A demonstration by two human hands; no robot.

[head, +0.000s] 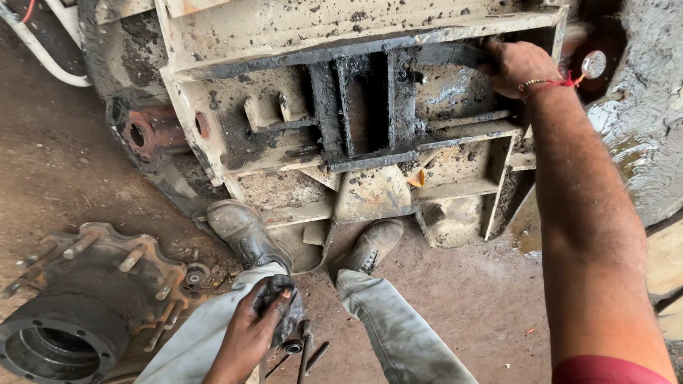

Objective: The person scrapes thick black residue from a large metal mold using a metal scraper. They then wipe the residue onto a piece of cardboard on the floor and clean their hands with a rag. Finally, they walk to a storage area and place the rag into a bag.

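- A greasy black bar lies roughly level, its long axis running left to right, along the top of a dirty cream machine frame standing upright ahead.
- The right hand is closed around the bar's right end.
- The left hand clutches a dark rag over the left knee.
- Two worn shoes rest against the frame's base.
- A studded wheel hub, its hollow open upward, sits on the dirt floor at left.
- Small loose tools lie between the legs.

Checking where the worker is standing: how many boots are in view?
2. The left boot rests against the bottom edge of the greasy metal housing; the right boot stands beside it, toe under the housing.
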